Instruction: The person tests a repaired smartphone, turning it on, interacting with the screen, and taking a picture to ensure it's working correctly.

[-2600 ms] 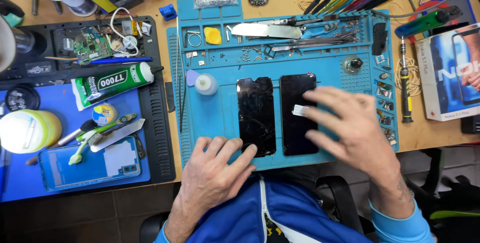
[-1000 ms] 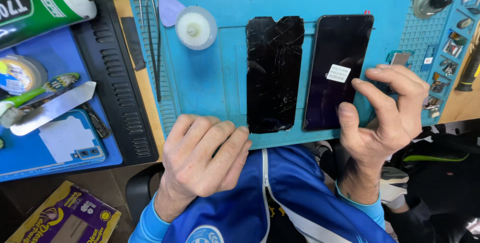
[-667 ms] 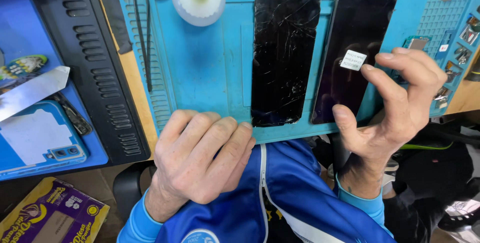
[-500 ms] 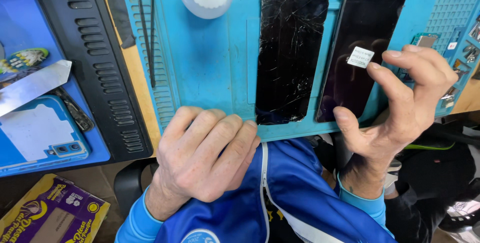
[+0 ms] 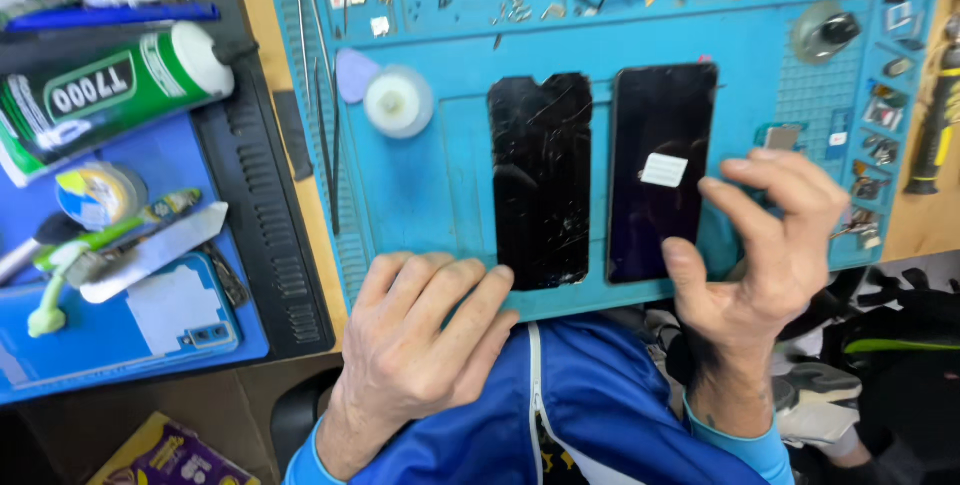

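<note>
**Hands at the two phone screens**

The left hand [image 5: 425,340] lies flat, fingers together, on the blue mat's [image 5: 430,195] near edge, beside the cracked screen [image 5: 540,180]. The right hand [image 5: 765,250] hovers spread and empty beside the intact screen [image 5: 660,170].

Phone repair workbench. Teal silicone repair mat [image 5: 440,195] with moulded part trays at centre; cracked black phone screen [image 5: 540,180] and intact black phone screen [image 5: 660,170] on it. Green glue tube [image 5: 100,90] at 10 o'clock; small screws [image 5: 515,10] at 12 o'clock.
</note>
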